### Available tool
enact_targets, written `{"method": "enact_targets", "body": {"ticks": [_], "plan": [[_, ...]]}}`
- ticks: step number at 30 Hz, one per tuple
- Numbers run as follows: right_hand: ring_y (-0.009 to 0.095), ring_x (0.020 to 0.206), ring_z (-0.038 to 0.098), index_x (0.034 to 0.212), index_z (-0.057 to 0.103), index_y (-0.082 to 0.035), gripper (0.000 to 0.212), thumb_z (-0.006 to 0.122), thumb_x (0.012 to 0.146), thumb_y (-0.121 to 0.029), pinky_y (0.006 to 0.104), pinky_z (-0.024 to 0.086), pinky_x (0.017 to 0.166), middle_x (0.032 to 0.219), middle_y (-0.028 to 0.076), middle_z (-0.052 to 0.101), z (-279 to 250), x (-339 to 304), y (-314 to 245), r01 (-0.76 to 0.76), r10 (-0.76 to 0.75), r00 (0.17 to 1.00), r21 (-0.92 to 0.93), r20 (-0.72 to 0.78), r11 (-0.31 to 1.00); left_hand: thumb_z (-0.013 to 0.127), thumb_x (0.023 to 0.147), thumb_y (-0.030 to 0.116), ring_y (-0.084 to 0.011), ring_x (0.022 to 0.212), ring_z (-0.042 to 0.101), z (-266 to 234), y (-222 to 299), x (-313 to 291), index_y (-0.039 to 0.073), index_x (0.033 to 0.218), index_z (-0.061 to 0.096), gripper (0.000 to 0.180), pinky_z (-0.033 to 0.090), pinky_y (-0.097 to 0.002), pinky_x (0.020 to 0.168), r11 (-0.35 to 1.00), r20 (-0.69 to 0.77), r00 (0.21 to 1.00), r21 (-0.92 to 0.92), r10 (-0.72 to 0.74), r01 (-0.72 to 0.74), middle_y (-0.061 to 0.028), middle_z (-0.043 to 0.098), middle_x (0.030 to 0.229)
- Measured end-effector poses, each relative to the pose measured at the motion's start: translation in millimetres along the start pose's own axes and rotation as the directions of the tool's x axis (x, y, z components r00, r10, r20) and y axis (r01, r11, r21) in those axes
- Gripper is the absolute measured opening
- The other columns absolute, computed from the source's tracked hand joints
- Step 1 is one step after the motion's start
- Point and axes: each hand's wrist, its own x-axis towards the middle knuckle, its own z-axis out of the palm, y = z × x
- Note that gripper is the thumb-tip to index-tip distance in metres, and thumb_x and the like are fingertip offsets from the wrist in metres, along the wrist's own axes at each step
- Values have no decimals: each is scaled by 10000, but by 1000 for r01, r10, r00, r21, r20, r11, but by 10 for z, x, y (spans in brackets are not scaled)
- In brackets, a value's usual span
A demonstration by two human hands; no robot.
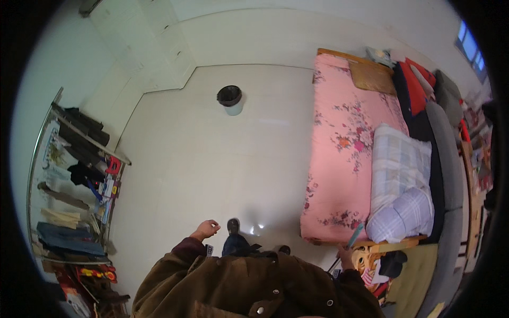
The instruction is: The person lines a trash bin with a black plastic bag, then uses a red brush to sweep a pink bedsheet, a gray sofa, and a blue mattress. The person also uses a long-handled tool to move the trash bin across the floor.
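Observation:
My left hand point(205, 230) hangs over the tiled floor, left of my dark shoe point(233, 226). Its fingers are loosely curled, and nothing shows between them. On the other side, my right hand point(345, 256) is closed around a slim stick-like tool with a flat teal end point(356, 235). The teal end points up and away, close to the near corner of the bed point(334, 175). A thin dark length sticks out below the same hand; its exact kind cannot be made out.
A bin point(233, 110) with a black liner stands on the far floor. Along the left, a metal rack point(36, 159) holds folded clothes and small items. On the bed lie a plaid quilt point(397, 164) and a tan cushion point(373, 78). A grey sofa point(442, 153) runs beyond.

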Motion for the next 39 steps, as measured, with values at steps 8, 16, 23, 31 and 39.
{"method": "enact_targets", "body": {"ticks": [8,16,23,31,39], "plan": [[152,383,422,799,528,-3,196,559,796,-196,284,392,402,466,25,404,1935,-669,-1145,-181,166,912,6,375,983,579,801,292,-187,593,593,-1201,-1208,607,-33,1024,542,395,473,-313,539,957,30,993,-264,-113,117,-145,628,734],[118,405,411,831,568,-15,184,595,786,-192,264,380,412,485,-8,405,3851,-714,-1996,-210,182,859,4,479,978,545,794,241,-177,529,579,-2554,-2400,852,-33,934,570,308,466,-316,492,919,-231,936,-353,-266,174,-122,615,663],[100,424,392,825,560,-2,162,597,784,-154,245,343,408,535,-7,427,5135,-408,-3035,101,-39,857,-92,515,991,551,807,282,-180,567,580,-2554,-2515,1129,-28,959,562,346,456,-320,494,826,-21,949,-499,-314,262,-123,618,718],[68,526,428,891,542,0,125,550,794,-78,203,355,480,665,1,484,6172,326,-4732,497,-363,748,-107,555,861,531,823,255,-159,535,551,-3539,-2479,1907,-4,1013,524,322,413,-297,441,707,-160,860,-651,-484,277,-112,604,714],[103,632,486,902,577,-12,146,578,763,-57,230,410,586,740,51,567,6875,1845,-5452,768,-510,595,-252,621,589,537,826,266,-154,536,542,-4664,-1273,2989,17,1016,508,315,413,-276,436,541,-48,872,-801,-486,258,-92,596,722]]}}
